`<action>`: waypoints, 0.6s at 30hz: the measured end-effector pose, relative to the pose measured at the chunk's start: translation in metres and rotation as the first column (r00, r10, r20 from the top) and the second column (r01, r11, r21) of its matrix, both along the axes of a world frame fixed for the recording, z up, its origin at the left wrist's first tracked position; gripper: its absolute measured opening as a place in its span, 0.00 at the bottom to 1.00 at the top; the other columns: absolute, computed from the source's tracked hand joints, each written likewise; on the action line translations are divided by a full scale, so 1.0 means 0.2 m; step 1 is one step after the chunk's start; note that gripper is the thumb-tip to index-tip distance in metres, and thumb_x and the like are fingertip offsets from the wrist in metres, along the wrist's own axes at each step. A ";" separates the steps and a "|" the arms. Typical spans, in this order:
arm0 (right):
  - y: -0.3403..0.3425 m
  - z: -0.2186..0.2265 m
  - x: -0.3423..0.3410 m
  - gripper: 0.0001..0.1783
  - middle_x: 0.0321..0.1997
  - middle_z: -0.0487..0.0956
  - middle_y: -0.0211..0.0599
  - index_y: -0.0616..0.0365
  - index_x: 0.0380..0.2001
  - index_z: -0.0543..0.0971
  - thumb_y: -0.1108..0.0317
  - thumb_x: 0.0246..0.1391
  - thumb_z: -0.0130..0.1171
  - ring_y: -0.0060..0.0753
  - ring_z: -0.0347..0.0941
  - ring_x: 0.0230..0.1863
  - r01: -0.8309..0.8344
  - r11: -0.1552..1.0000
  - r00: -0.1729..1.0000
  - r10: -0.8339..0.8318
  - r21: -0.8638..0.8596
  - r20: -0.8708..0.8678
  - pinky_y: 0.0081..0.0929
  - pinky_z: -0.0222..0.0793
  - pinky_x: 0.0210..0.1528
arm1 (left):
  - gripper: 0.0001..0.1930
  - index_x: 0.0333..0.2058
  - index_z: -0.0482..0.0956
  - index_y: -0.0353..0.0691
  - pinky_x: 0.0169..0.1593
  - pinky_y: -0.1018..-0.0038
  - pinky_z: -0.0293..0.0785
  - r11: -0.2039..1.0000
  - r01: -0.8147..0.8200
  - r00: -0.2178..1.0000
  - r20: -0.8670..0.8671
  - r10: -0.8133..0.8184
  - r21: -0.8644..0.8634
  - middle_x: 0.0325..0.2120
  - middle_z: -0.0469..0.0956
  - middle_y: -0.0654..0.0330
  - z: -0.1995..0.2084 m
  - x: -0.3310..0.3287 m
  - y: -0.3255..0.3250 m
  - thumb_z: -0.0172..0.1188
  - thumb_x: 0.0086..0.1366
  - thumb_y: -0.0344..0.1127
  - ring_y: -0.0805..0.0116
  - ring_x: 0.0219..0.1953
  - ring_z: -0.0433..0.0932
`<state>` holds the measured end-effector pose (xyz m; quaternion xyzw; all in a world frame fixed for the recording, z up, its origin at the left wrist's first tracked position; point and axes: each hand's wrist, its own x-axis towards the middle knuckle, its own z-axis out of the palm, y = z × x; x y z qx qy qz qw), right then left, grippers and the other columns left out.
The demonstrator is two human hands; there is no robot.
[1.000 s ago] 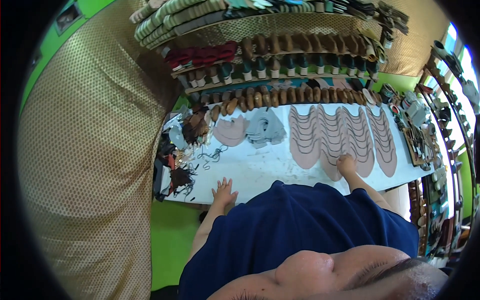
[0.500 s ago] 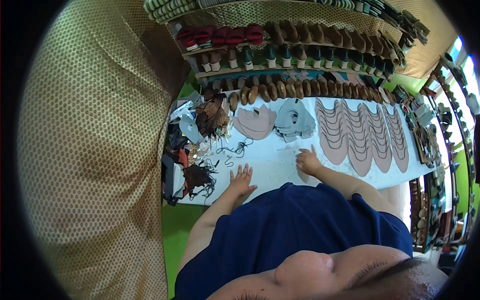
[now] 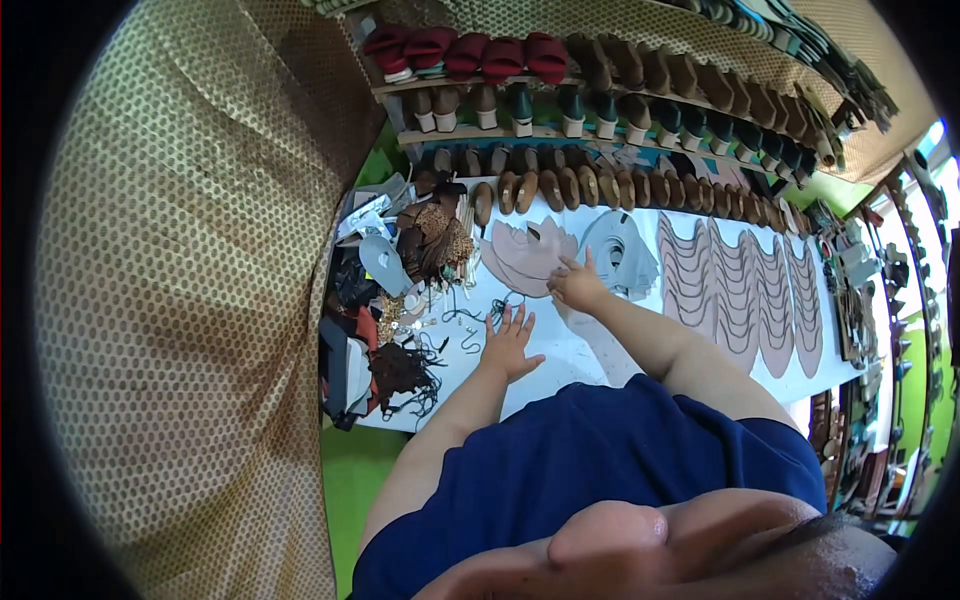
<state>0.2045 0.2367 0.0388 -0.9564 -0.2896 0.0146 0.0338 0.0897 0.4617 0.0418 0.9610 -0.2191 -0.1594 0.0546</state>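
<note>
My left hand (image 3: 511, 345) rests on the white tabletop (image 3: 455, 395), its fingers spread and nothing in them. Just beyond its fingertips lies a small tangle of dark cord (image 3: 505, 303). My right hand (image 3: 577, 284) reaches to the right edge of a fanned stack of pale pink curved shoe-upper pieces (image 3: 525, 262). Its fingers are apart and partly bent; whether they touch the stack I cannot tell. Immediately beyond and to the right of this hand sits a fanned pile of grey curved pieces (image 3: 635, 262), partly covered by the hand.
Overlapping rows of pink pieces (image 3: 735, 300) cover the table's right side. Brown and patterned scraps (image 3: 435, 240) and dark strips (image 3: 405, 370) clutter the left end. Soles (image 3: 550, 188) line the back edge, below shelves of heeled shoes (image 3: 573, 112) and red slippers (image 3: 505, 58). A patterned curtain (image 3: 200, 300) hangs left.
My right hand has moved left and farther out, from bare tabletop to the pink stack's edge. My left hand has shifted slightly right and forward. The view has moved a little.
</note>
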 end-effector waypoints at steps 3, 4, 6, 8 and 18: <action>0.06 -0.02 0.12 0.12 0.52 0.80 0.19 0.41 0.40 0.84 0.56 0.55 0.58 0.34 0.61 0.70 -0.028 1.000 0.993 0.027 0.002 0.111 0.82 0.29 0.68 | 0.47 0.73 0.43 0.47 0.71 0.40 0.25 0.994 -0.071 0.995 0.063 0.076 -0.078 0.75 0.38 0.56 -0.07 0.02 0.01 0.51 0.63 0.63 0.56 0.76 0.33; 0.06 -0.04 0.15 0.12 0.52 0.80 0.19 0.41 0.40 0.84 0.56 0.55 0.58 0.34 0.61 0.70 -0.037 0.999 0.994 0.037 -0.001 0.103 0.82 0.29 0.68 | 0.47 0.73 0.43 0.47 0.71 0.40 0.25 0.993 -0.081 0.995 0.055 0.086 -0.081 0.75 0.38 0.56 -0.07 0.03 0.02 0.51 0.63 0.63 0.56 0.76 0.33; 0.05 -0.06 0.20 0.10 0.50 0.81 0.23 0.42 0.37 0.84 0.57 0.51 0.59 0.34 0.65 0.68 -0.135 0.991 0.988 0.135 -0.006 0.080 0.82 0.30 0.68 | 0.45 0.73 0.44 0.46 0.71 0.41 0.25 0.992 -0.093 0.995 0.029 0.096 -0.088 0.75 0.38 0.58 -0.08 0.04 0.02 0.50 0.65 0.61 0.59 0.76 0.34; 0.03 -0.10 0.23 0.10 0.49 0.81 0.26 0.44 0.35 0.83 0.58 0.50 0.59 0.34 0.68 0.65 -0.186 0.982 0.975 0.182 0.017 0.126 0.81 0.32 0.68 | 0.45 0.73 0.45 0.46 0.71 0.41 0.25 0.990 -0.100 0.995 0.012 0.101 -0.096 0.75 0.38 0.58 -0.08 0.04 0.03 0.49 0.65 0.61 0.59 0.76 0.34; 0.09 -0.06 0.47 0.11 0.37 0.81 0.49 0.56 0.41 0.78 0.67 0.56 0.55 0.58 0.77 0.43 0.195 0.889 0.977 -0.215 0.414 0.002 0.53 0.63 0.63 | 0.41 0.72 0.50 0.45 0.71 0.41 0.26 0.986 -0.098 0.995 -0.008 0.098 -0.137 0.75 0.41 0.58 -0.10 0.05 0.04 0.49 0.65 0.58 0.59 0.76 0.37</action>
